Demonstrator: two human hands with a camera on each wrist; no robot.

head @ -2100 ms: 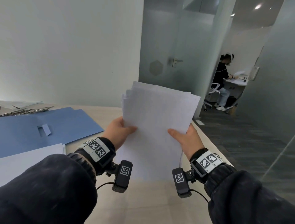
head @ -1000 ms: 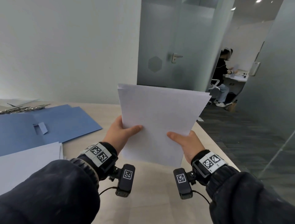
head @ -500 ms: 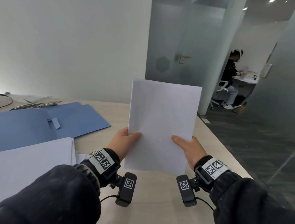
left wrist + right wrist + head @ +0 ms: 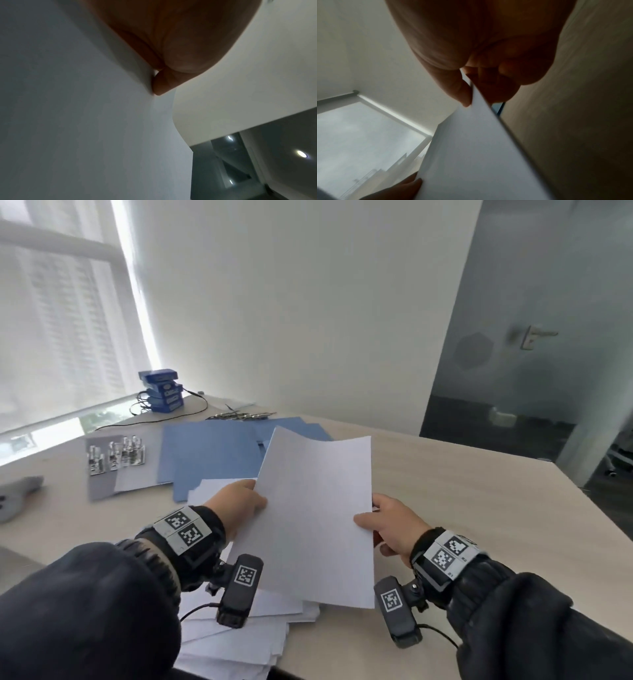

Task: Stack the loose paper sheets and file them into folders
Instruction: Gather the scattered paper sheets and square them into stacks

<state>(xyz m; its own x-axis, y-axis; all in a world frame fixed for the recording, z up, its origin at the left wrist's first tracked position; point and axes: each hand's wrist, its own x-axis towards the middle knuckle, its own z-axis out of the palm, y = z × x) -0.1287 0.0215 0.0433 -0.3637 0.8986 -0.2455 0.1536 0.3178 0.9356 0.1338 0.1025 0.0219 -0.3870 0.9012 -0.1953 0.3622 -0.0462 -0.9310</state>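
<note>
A squared-up stack of white sheets (image 4: 315,508) is held tilted above the table, gripped on both long edges. My left hand (image 4: 239,505) holds its left edge, my right hand (image 4: 387,525) pinches its right edge, thumb on top. In the right wrist view the stack (image 4: 479,155) runs edge-on between thumb and fingers. In the left wrist view the paper (image 4: 85,121) fills the frame beside my thumb. Under the stack, loose white sheets (image 4: 239,642) lie fanned at the near edge. Blue folders (image 4: 212,453) lie flat behind them.
Metal binder clips (image 4: 114,458) sit on a grey sheet (image 4: 102,484) at the left. Blue boxes (image 4: 162,390) with a black cable stand by the window. Metal fasteners (image 4: 239,416) lie behind the folders. The table's right edge (image 4: 565,481) drops to a dark floor.
The view has swung left, from the glass door to the window side. The stack, held upright before, now tilts lower over the loose sheets, still gripped by both hands.
</note>
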